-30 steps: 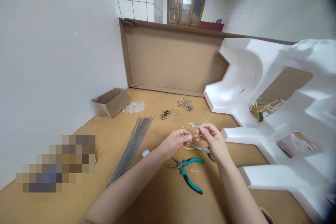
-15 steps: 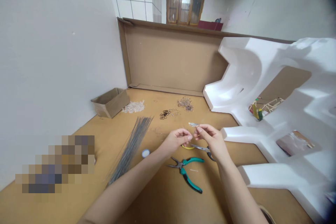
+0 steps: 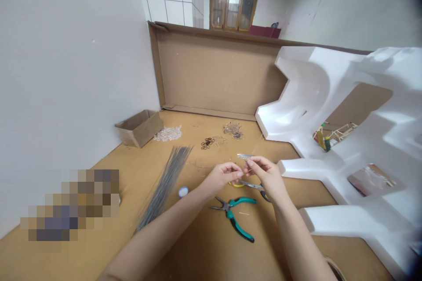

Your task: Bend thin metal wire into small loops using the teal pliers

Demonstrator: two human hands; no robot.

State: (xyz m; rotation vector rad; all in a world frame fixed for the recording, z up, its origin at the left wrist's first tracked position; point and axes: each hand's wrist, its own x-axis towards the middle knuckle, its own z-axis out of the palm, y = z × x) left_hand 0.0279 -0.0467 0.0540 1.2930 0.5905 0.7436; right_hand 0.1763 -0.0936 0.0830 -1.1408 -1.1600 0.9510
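My left hand [image 3: 224, 176] and my right hand [image 3: 264, 174] meet fingertip to fingertip above the table, both pinched closed. Whatever lies between the fingertips is too small to make out. Just beyond my right hand shows a small bunch of thin silvery pieces [image 3: 244, 156]. Under the hands lie scissors [image 3: 253, 185], partly hidden by my right hand, and a yellow ring-shaped thing [image 3: 236, 184]. Closer to me rest pliers [image 3: 226, 206] with teal handles, their jaws apart. A bundle of thin grey wires [image 3: 168, 180] stretches along the left, beside a small round white lid with a blue rim [image 3: 183, 192].
An open cardboard box [image 3: 140, 131] stands at back left by a pile of clear beads [image 3: 168, 133]. Black rings [image 3: 207, 143] and a heap of small metal pieces [image 3: 233, 130] lie farther back. White foam packaging [image 3: 306, 74] borders the right; a cardboard wall [image 3: 211, 72] closes the back.
Almost nothing differs. The fingertips of both hands have shifted very slightly, and the pinch stays closed. The tools on the table are where they were.
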